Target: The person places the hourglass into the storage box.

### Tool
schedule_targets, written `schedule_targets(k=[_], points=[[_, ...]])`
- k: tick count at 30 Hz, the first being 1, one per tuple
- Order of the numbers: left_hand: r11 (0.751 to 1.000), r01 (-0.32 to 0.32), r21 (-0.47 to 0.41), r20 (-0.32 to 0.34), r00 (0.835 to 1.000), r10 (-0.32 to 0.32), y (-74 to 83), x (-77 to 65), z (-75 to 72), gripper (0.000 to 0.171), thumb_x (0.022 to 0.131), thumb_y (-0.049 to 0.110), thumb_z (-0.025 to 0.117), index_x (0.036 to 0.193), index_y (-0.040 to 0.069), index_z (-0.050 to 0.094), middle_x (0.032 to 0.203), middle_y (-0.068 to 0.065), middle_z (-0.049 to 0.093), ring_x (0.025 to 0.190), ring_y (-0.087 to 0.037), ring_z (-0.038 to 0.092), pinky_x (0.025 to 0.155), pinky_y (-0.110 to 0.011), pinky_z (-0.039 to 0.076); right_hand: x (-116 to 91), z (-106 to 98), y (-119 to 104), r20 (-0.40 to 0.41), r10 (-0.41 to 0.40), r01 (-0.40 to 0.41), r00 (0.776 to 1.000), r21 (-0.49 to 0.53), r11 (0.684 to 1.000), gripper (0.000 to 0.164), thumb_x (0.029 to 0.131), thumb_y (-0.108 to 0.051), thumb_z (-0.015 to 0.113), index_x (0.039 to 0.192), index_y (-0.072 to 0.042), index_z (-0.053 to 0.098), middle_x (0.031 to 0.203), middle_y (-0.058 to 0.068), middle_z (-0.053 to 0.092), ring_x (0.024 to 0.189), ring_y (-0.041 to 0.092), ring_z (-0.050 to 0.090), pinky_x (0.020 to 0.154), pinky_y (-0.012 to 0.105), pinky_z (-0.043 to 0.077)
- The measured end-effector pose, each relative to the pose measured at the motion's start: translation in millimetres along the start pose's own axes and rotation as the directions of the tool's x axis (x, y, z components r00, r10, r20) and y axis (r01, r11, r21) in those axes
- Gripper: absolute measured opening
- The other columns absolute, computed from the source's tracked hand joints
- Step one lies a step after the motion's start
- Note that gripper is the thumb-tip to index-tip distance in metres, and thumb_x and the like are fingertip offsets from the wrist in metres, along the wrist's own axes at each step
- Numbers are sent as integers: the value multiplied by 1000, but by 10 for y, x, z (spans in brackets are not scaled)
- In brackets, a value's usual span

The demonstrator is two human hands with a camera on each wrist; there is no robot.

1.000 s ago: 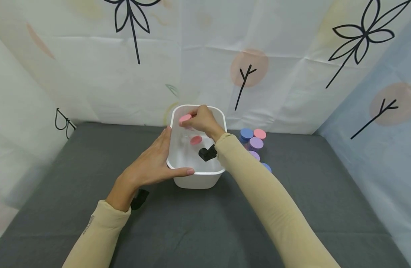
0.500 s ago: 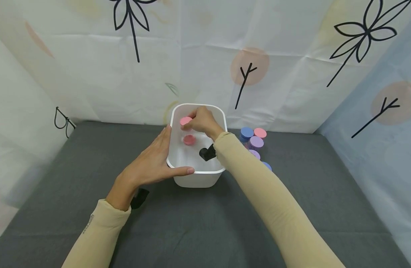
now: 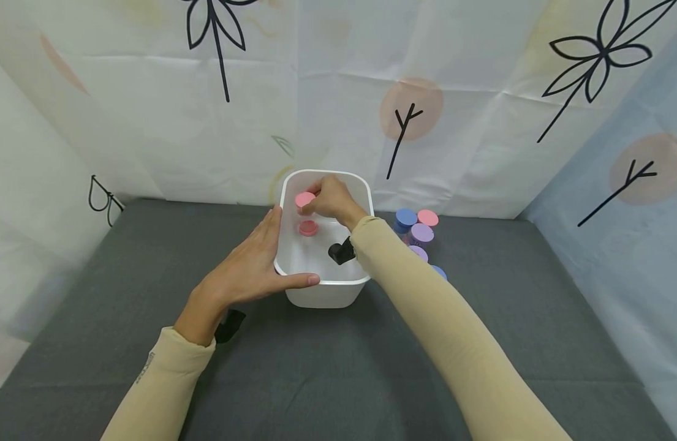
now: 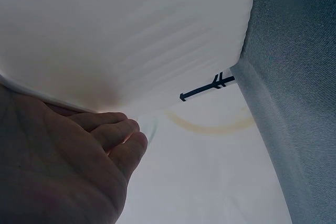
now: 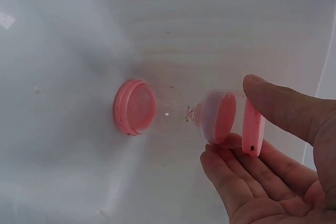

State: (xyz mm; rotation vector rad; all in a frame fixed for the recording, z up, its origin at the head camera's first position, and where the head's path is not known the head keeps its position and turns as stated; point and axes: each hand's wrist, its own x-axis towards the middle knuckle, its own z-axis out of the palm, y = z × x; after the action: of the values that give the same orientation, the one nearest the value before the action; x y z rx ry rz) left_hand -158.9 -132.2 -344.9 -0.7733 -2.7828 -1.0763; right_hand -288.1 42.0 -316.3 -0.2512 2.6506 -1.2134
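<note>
The dark grey cloth (image 3: 316,380) spreads nearest me, matte and finely woven. On it stands the white bin (image 3: 323,297), smooth and round-cornered with a rolled lip. My left hand (image 3: 244,275) rests against its left side with fingers extended, thumb lying along the near rim.

Inside, in the far left part, is the pink hourglass (image 5: 190,113). My right hand (image 3: 335,199) pinches its upper cap between thumb and fingers. A second ago it leaned, its base out to the right; now the lower cap (image 3: 307,228) has swung left, almost beneath the upper one. I judge it is nearly standing, though I can't tell whether the base sits flat. The caps look like hard, ridged plastic; the bulbs are clear and narrow to a waist.

Right of the bin cluster round blue, purple and pink caps (image 3: 422,233). Farthest is the creased, printed backdrop (image 3: 338,122).
</note>
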Motion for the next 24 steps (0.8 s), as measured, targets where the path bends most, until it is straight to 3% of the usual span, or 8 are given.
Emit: schedule_targets(k=[16, 24], points=[[999, 34, 7, 13, 999, -34, 3, -4, -4, 130, 76, 71, 76, 162, 26, -10, 168, -2, 10, 148, -25, 24, 111, -53, 36, -5, -24, 0, -53, 4, -2, 999, 33, 999, 51, 79, -11, 87, 123, 6, 67, 107, 15, 71, 94, 21, 62, 86, 29, 50], [997, 63, 34, 30, 998, -64, 26, -5, -17, 132, 76, 72, 74, 163, 17, -9, 169, -5, 5, 153, -24, 13, 115, -52, 30, -49, -85, -76, -79, -13, 14, 997, 21, 1000, 56, 78, -16, 89, 126, 5, 67, 113, 14, 70, 101, 23, 64, 87, 31, 51]])
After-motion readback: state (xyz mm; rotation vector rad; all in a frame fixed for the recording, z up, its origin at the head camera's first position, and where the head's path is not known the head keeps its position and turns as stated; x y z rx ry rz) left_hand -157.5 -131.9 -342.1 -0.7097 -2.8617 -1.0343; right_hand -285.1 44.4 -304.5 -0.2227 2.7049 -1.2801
